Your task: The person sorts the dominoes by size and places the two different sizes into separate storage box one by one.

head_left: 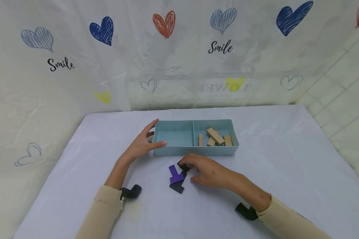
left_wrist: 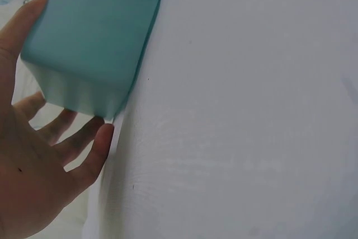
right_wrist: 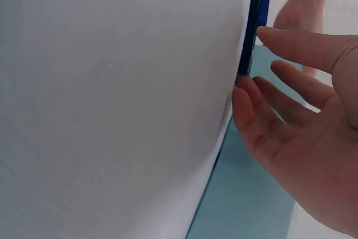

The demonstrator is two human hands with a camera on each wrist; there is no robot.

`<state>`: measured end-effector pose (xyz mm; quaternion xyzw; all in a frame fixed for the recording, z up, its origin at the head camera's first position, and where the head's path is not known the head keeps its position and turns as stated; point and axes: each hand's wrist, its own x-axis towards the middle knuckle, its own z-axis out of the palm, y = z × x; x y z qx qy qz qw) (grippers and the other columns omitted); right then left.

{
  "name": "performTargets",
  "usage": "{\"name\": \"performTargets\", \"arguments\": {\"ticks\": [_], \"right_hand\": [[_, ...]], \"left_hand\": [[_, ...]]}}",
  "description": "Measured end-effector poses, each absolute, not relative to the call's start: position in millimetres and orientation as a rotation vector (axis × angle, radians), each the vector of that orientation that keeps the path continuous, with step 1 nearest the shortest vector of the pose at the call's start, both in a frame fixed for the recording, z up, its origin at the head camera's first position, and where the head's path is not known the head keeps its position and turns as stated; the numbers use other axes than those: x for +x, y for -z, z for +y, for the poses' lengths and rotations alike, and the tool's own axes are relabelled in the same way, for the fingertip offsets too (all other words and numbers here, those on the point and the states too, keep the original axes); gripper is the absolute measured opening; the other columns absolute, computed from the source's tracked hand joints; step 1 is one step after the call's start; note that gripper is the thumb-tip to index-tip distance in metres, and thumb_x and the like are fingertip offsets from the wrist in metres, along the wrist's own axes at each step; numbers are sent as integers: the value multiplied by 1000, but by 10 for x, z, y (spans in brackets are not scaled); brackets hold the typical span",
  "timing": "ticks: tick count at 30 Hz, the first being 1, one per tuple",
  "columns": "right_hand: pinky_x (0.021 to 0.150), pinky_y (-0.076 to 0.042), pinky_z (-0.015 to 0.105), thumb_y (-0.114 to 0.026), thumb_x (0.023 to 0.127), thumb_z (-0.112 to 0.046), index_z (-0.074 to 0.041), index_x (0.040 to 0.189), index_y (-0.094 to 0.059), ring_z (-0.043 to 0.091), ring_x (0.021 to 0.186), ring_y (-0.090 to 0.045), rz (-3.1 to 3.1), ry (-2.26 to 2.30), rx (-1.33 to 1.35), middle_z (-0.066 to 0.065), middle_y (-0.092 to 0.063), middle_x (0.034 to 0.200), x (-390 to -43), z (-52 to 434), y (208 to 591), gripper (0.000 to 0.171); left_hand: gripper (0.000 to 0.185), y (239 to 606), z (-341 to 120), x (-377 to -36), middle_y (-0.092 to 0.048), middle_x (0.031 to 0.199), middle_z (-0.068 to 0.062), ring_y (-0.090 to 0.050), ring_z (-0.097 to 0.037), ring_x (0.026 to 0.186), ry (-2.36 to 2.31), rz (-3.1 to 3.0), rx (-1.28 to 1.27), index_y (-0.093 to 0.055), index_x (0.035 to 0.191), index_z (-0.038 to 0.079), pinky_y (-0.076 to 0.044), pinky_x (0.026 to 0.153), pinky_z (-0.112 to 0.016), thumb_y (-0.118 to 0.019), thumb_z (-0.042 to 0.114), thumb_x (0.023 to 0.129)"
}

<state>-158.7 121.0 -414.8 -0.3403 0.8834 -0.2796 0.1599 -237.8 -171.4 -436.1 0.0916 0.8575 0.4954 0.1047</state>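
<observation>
A light blue two-compartment box [head_left: 173, 151] lies lengthwise across the table. My left hand [head_left: 141, 145] holds its left end, thumb over the front rim and fingers round the end wall; the left wrist view shows the fingertips against the box [left_wrist: 89, 32]. In front of the box, a purple T-shaped piece [head_left: 175, 177] lies on flat black pieces [head_left: 177, 187]. My right hand [head_left: 210, 171] reaches over the pile from the right, fingertips at the uppermost black piece [head_left: 183, 166]. Its thumb stands apart from the fingers, near the pile's right side.
Several small wooden blocks [head_left: 215, 136] lie in the box's right compartment; the left one shows its bare floor. A white cloth [head_left: 287, 159] covers the table. Behind hangs a pale sheet [head_left: 185, 59] printed with hearts. Small black devices [head_left: 131, 192] are worn at both wrists.
</observation>
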Motion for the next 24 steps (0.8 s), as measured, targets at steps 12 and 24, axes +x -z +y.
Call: {"name": "performTargets", "arguments": {"ticks": [12, 24], "right_hand": [[114, -51, 46, -81, 90, -8, -14, 147, -59, 26, 145, -52, 2536, 701, -993, 4, -53, 157, -1621, 1149, 4166, 61], [111, -53, 42, -82, 89, -9, -13, 133, -68, 22, 134, -59, 2546, 702, -991, -1, -63, 141, -1640, 1156, 4185, 47]], "left_hand": [[101, 4345, -1717, -2374, -19, 175, 6, -36, -35, 156, -1439, 2538, 256, -20, 162, 52, -44, 115, -64, -84, 51, 84], [102, 4344, -1710, -2376, -20, 175, 5, -36, -36, 156, -1449, 2531, 252, -21, 164, 47, -43, 116, -65, -85, 50, 84]]}}
